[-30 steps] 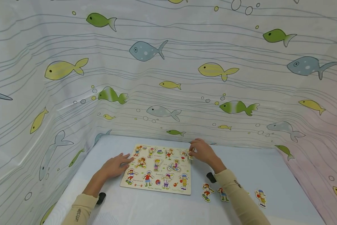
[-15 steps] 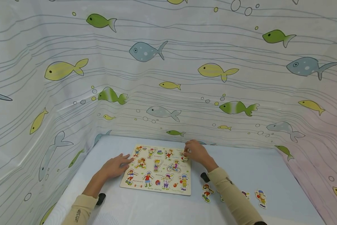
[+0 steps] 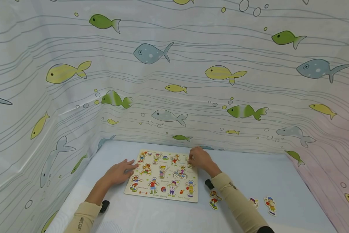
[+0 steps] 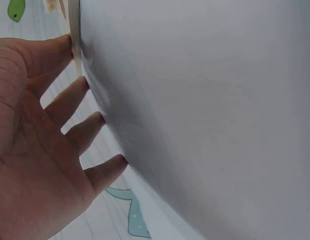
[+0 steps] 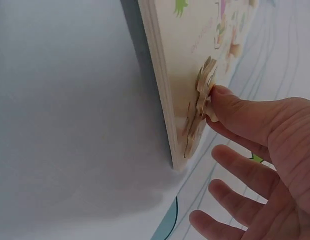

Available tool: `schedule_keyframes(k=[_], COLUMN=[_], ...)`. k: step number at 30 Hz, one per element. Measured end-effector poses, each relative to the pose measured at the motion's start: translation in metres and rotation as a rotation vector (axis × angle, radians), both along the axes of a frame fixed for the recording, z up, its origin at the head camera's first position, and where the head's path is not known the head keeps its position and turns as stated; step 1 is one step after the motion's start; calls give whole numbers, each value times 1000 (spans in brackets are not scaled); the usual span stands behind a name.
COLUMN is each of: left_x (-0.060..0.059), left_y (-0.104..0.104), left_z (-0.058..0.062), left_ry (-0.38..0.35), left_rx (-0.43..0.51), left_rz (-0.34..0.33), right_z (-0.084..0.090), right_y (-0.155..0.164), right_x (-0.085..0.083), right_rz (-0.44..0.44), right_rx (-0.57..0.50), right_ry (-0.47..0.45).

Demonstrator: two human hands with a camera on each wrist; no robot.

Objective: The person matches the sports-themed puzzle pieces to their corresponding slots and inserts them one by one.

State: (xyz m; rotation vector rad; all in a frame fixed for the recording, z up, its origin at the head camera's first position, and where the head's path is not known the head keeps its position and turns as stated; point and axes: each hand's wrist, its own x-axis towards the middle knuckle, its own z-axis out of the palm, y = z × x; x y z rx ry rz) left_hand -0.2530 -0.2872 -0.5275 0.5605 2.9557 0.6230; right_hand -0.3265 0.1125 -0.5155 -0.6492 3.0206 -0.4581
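A wooden puzzle board (image 3: 155, 170) with printed sports figures lies on the table. At its far right corner, my right hand (image 3: 201, 158) pinches a figure-shaped puzzle piece (image 5: 201, 97) between thumb and index finger. In the right wrist view this piece stands slightly tilted against the board's face, its lower edge close to the surface; the other fingers spread away from it. My left hand (image 3: 118, 172) rests at the board's left side. The left wrist view has those fingertips (image 4: 74, 45) at the board's edge, palm and fingers loosely extended.
Loose pieces lie right of the board: a skateboarder piece (image 3: 214, 199), a purple-capped piece (image 3: 253, 203) partly behind the right sleeve (image 3: 238, 200), and a blue-capped piece (image 3: 270, 206). A fish-patterned sheet (image 3: 180, 103) rises behind the table.
My right hand has moved left with the puzzle piece, from beside the board's right edge onto its far right corner. The left hand has stayed in place.
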Motion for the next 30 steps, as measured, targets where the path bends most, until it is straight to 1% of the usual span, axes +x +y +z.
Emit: schedule_keyframes(k=[6,11,21,25,30], left_x=[-1,-1,0,-1,-1], left_y=[-2,-1,0,0,-1], left_z=[-1,-2,0,-1,-2], left_ry=[4,3,0,-3,5], left_rx=[-9,-9,-3,-5,-17], left_rz=[1,-2,6,11,8], right_z=[-4,-3,-1,1,5], right_y=[-1,-3,-3,-2,1], right_x=[-2,-2,1,3,5], right_rz=[20,24,-13,-13,-19], right_rx=[23,28,32,34,8], right_ry=[20,9,0,-3,-7])
